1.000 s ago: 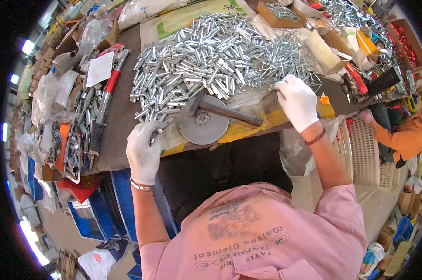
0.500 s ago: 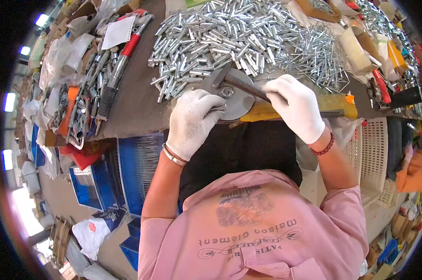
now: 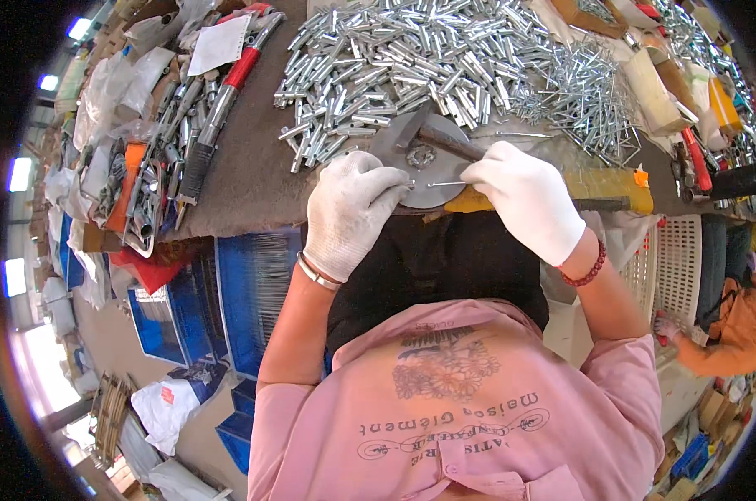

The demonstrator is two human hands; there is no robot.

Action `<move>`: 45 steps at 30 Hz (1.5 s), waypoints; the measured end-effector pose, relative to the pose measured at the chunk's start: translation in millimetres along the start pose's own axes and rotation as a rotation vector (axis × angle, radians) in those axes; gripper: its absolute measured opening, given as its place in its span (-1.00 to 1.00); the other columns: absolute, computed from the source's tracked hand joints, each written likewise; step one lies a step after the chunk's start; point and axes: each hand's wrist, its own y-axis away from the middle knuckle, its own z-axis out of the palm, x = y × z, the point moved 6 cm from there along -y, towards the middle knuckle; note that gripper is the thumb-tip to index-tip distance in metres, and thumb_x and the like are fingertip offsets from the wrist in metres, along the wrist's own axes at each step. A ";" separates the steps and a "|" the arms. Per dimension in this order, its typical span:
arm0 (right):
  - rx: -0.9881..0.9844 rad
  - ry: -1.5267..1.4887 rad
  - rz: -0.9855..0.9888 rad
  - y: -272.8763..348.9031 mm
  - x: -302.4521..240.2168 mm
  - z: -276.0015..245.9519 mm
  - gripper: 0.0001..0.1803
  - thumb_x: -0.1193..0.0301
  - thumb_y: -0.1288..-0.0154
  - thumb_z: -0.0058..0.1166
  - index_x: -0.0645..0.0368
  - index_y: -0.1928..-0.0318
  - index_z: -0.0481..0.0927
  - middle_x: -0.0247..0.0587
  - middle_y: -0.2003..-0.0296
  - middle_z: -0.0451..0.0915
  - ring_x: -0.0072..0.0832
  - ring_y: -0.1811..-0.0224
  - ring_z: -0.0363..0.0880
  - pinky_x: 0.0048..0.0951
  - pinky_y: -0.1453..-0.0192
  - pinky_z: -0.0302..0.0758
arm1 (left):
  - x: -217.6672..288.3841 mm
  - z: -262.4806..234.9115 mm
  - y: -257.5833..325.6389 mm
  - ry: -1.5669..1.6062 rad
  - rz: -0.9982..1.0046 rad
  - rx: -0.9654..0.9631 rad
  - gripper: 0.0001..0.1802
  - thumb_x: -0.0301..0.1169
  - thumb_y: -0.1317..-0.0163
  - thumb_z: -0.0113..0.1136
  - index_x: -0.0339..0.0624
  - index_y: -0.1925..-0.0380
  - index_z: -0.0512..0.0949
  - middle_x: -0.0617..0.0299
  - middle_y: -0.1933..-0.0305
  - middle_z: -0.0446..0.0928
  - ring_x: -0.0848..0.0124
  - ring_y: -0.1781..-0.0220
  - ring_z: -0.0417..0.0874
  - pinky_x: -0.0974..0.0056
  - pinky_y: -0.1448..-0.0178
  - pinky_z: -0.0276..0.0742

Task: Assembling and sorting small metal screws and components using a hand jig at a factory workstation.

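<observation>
Both my hands wear white gloves and meet over a round grey metal disc [image 3: 428, 171] at the near edge of the bench. My left hand [image 3: 351, 209] pinches a small metal piece at the disc's left rim. My right hand [image 3: 524, 196] holds a thin metal pin [image 3: 446, 184] that points left toward the left fingers. A hammer [image 3: 432, 138] lies across the disc, its handle running right under my right hand. A small toothed metal part [image 3: 421, 156] sits at the disc's middle. A big heap of silver metal sleeves [image 3: 411, 63] lies just beyond.
Thin wire pins [image 3: 578, 96] are piled at the right of the heap. Red-handled tools [image 3: 219, 92] and clutter lie at the left. Blue boxes [image 3: 253, 292] stand under the bench. A white plastic basket [image 3: 679, 259] and another person in orange [image 3: 729, 326] are at the right.
My left hand has come in from the bench's left edge to the disc. My right hand has come back from the pin pile, now holding a thin pin toward the left fingers.
</observation>
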 end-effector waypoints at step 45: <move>-0.081 0.507 0.026 -41.3 79.8 -9.0 -0.89 0.36 -0.36 0.23 -0.01 0.31 0.78 -0.26 0.30 0.66 -0.20 0.20 0.73 -0.18 0.11 0.65 | -3.9 4.2 7.2 0.214 0.009 0.063 -0.82 -0.56 -0.03 0.54 -0.13 0.35 0.76 0.15 0.31 0.63 0.09 0.18 0.68 0.08 0.06 0.58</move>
